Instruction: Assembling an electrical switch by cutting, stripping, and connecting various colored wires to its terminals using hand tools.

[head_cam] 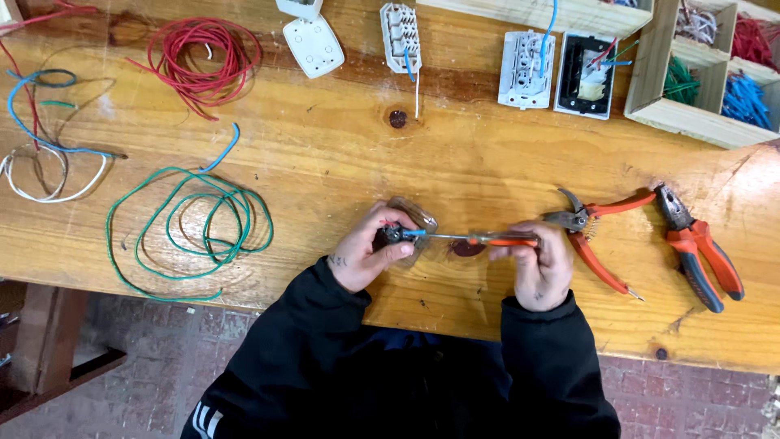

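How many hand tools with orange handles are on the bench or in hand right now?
3. An orange-handled screwdriver is held in the right hand. Wire strippers lie just right of that hand, and combination pliers lie farther right. Others may be hidden in the trays.

Small dark socket part [396,235] with a short blue wire [414,232] sticking out to the right, pinched just above the bench [341,154] near its front edge, about midway along. Screwdriver [487,239] with orange handle and thin metal shaft, lying level, parallel to the front edge, tip meeting the part at the blue wire.
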